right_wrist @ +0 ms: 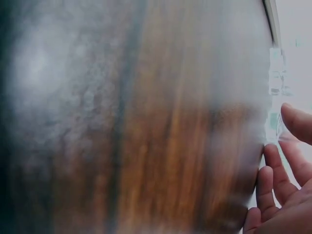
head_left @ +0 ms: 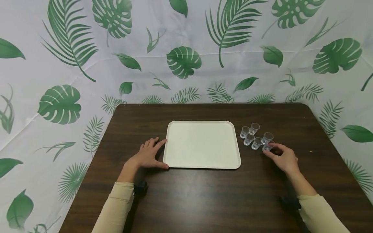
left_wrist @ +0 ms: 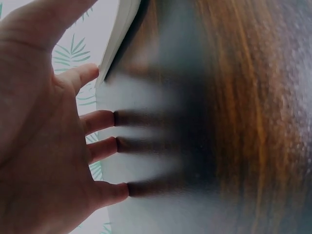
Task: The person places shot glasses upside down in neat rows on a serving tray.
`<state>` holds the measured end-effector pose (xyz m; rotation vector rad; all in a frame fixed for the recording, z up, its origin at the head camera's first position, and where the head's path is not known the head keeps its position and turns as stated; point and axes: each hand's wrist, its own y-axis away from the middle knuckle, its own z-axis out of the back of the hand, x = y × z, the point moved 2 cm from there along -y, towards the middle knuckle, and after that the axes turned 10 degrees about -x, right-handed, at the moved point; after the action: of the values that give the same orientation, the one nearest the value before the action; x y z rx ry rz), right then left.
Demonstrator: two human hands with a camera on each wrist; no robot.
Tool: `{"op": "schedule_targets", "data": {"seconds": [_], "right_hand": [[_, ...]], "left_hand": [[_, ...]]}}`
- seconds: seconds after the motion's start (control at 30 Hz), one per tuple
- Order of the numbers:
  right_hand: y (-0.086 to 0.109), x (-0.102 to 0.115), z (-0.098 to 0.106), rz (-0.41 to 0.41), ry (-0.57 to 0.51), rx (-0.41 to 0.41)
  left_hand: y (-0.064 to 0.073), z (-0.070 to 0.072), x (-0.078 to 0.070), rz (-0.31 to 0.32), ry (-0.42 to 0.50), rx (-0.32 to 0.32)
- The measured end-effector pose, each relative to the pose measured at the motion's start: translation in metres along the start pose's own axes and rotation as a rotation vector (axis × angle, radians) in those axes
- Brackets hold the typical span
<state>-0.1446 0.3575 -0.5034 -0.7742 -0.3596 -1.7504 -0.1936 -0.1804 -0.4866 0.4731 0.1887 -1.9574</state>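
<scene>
A cream rectangular tray (head_left: 201, 144) lies on the dark wooden table. At its left side my left hand (head_left: 148, 156) is spread wide, index fingertip and thumb right at the tray's edge. In the left wrist view the other fingertips (left_wrist: 122, 189) rest on the tabletop. Right of the tray stands a loose cluster of several small clear shot glasses (head_left: 249, 139). My right hand (head_left: 284, 158) pinches the nearest right one, a shot glass (head_left: 267, 147), between thumb and index finger. The remaining fingers are bent near the table in the right wrist view.
The brown table (head_left: 215, 200) ends at a back edge against a white curtain (head_left: 151, 71) printed with green leaves, which also hangs along both sides. A small yellowish speck (head_left: 311, 151) lies on the table to the right of my right hand.
</scene>
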Motion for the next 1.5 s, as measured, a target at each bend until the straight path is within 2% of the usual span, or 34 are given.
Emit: {"op": "schedule_targets", "data": {"seconds": [0.17, 0.37, 0.47, 0.57, 0.67, 0.8, 0.9, 1.0, 1.13, 1.37, 1.5], "right_hand": [[0.002, -0.001, 0.005, 0.0, -0.019, -0.034], [0.005, 0.003, 0.012, -0.057, -0.109, -0.054], [0.007, 0.01, 0.016, -0.062, -0.169, -0.11], [0.007, 0.023, 0.021, -0.001, -0.245, -0.198], [0.003, 0.041, 0.023, 0.122, -0.332, -0.266], [0.001, 0.077, 0.025, 0.291, -0.404, -0.249], [0.006, 0.11, 0.025, 0.368, -0.403, -0.199], [0.0, 0.123, 0.011, 0.376, -0.408, -0.155], [-0.012, 0.132, -0.021, 0.371, -0.43, -0.092], [-0.009, 0.171, -0.07, 0.351, -0.375, -0.027], [-0.005, 0.189, -0.105, 0.365, -0.375, 0.061]], "left_hand": [[-0.001, 0.001, -0.001, 0.001, 0.01, 0.004], [0.001, 0.004, -0.004, 0.002, 0.019, 0.003], [0.001, 0.004, -0.005, -0.002, 0.02, 0.004], [-0.001, 0.004, -0.006, 0.003, 0.019, 0.009], [-0.002, 0.005, -0.007, 0.008, 0.015, 0.007], [-0.002, 0.004, -0.005, 0.009, 0.005, 0.006], [-0.001, 0.003, -0.005, 0.005, 0.008, 0.008], [0.0, 0.002, -0.006, 0.001, 0.013, 0.006], [0.003, 0.002, -0.005, 0.008, 0.01, 0.002], [0.001, 0.002, -0.006, 0.018, 0.025, 0.014], [0.001, 0.003, -0.005, 0.02, 0.024, 0.017]]}}
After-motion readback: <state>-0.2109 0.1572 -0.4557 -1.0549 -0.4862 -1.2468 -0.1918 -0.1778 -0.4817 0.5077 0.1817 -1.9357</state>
